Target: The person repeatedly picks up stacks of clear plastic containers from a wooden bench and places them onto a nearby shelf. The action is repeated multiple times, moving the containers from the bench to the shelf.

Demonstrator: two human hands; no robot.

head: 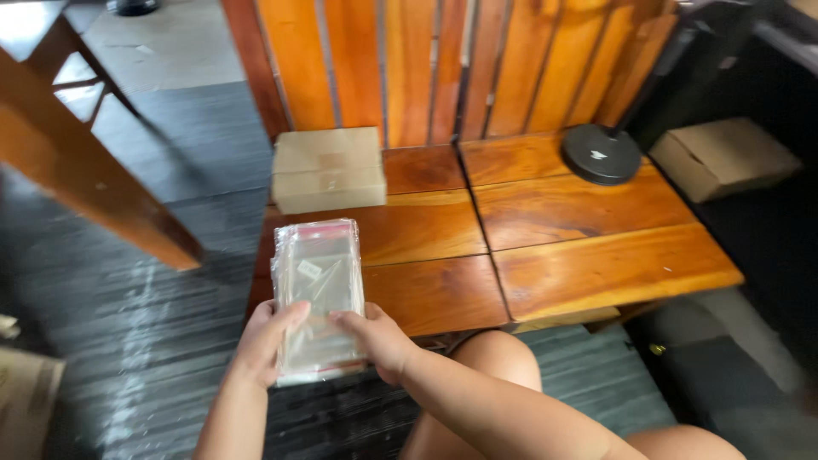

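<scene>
Both hands are gripping a stack of clear plastic bags [318, 294] over the near desk [596, 264] edge: the left hand [266, 341] is cupping its lower left corner, the right hand [379, 339] its lower right. Thumbs pressing flat should be keeping the slippery sheets squared. Behind, a cardboard box [328, 169] is sitting.

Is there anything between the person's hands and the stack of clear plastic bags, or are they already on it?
Nothing stands between them. Both hands already hold the stack of clear plastic bags: the left hand at its lower left edge, the right hand at its lower right, thumbs on top. The cardboard box lies apart on the wooden table.
</scene>
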